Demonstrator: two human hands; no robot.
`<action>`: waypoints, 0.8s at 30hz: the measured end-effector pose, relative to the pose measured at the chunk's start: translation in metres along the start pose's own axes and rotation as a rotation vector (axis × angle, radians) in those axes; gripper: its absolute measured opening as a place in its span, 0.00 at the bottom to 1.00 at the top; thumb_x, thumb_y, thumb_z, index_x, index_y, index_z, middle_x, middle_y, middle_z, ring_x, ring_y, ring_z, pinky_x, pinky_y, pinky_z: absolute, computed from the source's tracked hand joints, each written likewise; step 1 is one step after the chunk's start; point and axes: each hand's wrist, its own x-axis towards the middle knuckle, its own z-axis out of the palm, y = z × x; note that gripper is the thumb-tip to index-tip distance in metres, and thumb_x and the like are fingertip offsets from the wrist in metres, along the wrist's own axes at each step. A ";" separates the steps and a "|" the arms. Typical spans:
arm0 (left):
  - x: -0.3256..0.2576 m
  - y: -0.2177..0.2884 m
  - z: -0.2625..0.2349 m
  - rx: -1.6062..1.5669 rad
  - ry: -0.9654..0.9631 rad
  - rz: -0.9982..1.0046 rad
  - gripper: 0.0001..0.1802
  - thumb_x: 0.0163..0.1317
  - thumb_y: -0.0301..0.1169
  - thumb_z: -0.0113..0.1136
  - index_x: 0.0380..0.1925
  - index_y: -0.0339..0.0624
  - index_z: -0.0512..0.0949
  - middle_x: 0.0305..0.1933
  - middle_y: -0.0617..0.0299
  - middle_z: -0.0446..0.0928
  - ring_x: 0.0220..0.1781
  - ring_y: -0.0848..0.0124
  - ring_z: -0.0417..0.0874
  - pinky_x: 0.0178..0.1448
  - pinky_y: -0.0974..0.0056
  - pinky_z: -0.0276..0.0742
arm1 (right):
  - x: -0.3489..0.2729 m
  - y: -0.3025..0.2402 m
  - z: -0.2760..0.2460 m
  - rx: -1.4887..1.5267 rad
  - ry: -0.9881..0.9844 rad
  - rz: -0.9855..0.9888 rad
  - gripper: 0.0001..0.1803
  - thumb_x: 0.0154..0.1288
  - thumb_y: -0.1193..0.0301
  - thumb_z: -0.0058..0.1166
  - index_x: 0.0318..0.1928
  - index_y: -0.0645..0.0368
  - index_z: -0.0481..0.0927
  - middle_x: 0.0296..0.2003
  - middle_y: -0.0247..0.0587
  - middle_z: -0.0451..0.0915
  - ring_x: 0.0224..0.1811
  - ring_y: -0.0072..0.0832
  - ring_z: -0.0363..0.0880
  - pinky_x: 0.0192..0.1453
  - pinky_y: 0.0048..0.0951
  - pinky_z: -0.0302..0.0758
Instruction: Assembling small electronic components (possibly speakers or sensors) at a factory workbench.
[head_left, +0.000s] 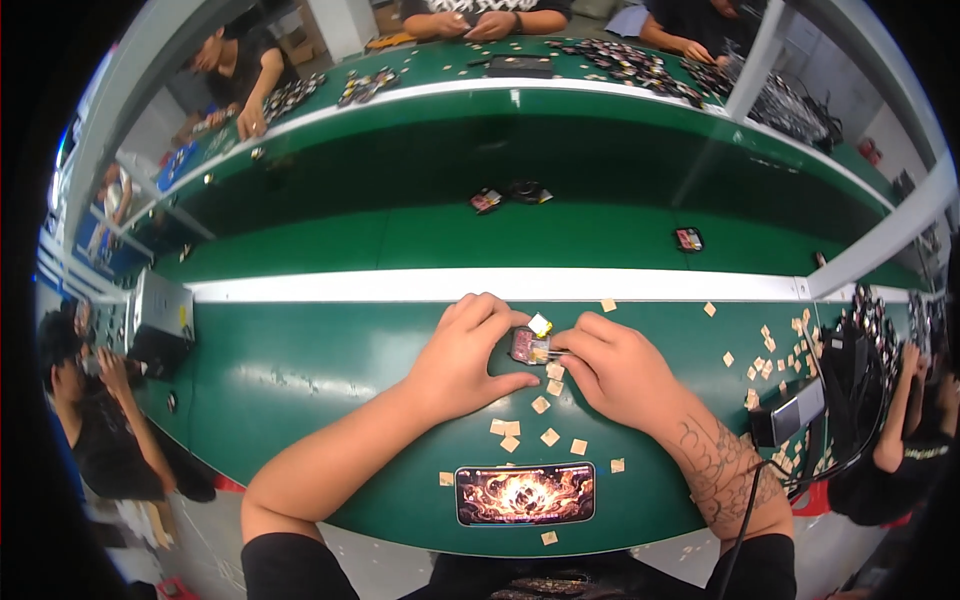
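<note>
A small black-cased electronic device (524, 346) with a pinkish circuit board lies on the green bench in front of me. A little silvery-white square part (540, 324) with yellow edging stands at its far side. My left hand (462, 352) is curved round the device's left side, index finger at the far edge and thumb by the near edge, steadying it. The fingers of my right hand (612, 368) are pinched on thin metal tweezers (553, 351), whose tips reach the device's right side. Small beige square pieces (541, 404) lie just nearer than the device.
A phone (525, 494) showing a fiery picture lies near the front edge. Beige squares (768, 365) are scattered at right, beside a black-and-grey box (787, 412) with cables. Beyond the white rail (500, 287), a green conveyor belt (420, 240) carries several devices. Other people work around.
</note>
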 end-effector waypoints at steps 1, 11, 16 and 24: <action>-0.003 -0.003 -0.001 -0.006 -0.007 0.020 0.34 0.49 0.37 0.88 0.57 0.43 0.84 0.52 0.58 0.78 0.57 0.54 0.79 0.65 0.52 0.75 | 0.001 -0.005 0.000 -0.098 0.010 -0.042 0.10 0.66 0.76 0.65 0.47 0.55 0.84 0.39 0.39 0.78 0.40 0.41 0.86 0.42 0.43 0.84; -0.008 0.002 -0.004 -0.087 -0.053 0.010 0.27 0.52 0.33 0.85 0.51 0.44 0.84 0.50 0.59 0.78 0.57 0.55 0.78 0.67 0.52 0.71 | 0.006 -0.028 -0.005 -0.458 -0.107 -0.043 0.06 0.64 0.75 0.65 0.40 0.58 0.82 0.37 0.36 0.78 0.41 0.34 0.86 0.40 0.37 0.85; -0.008 0.002 0.000 -0.070 -0.031 -0.018 0.27 0.52 0.34 0.85 0.51 0.44 0.83 0.52 0.58 0.78 0.61 0.54 0.78 0.68 0.52 0.71 | 0.002 -0.003 -0.004 0.186 -0.008 0.213 0.08 0.67 0.80 0.66 0.46 0.63 0.83 0.37 0.40 0.82 0.35 0.34 0.86 0.40 0.34 0.82; -0.005 0.004 -0.003 -0.098 -0.091 0.020 0.30 0.51 0.32 0.84 0.55 0.46 0.82 0.55 0.58 0.78 0.64 0.53 0.77 0.71 0.50 0.68 | 0.015 -0.001 0.011 0.136 0.110 0.021 0.20 0.65 0.80 0.71 0.57 0.64 0.85 0.43 0.44 0.83 0.45 0.38 0.85 0.49 0.35 0.81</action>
